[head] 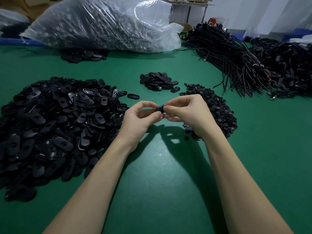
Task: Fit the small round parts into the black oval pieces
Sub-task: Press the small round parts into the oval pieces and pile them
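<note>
A black oval piece (160, 109) is held above the green table between both hands. My left hand (141, 118) curls its fingers round the piece's left end. My right hand (185, 112) pinches its right end with thumb and fingertips. Whether a small round part sits in it is hidden by the fingers. A large heap of black oval pieces (50, 125) covers the table on the left. Small round parts (217, 108) lie in a pile just right of my right hand. A smaller pile of oval pieces (158, 81) lies beyond my hands.
A big clear plastic bag (101, 22) of dark parts lies at the back. Bundles of black cables (236, 61) fill the back right. One loose oval piece (133, 96) and a stray round part (186, 138) lie on the green table (152, 183).
</note>
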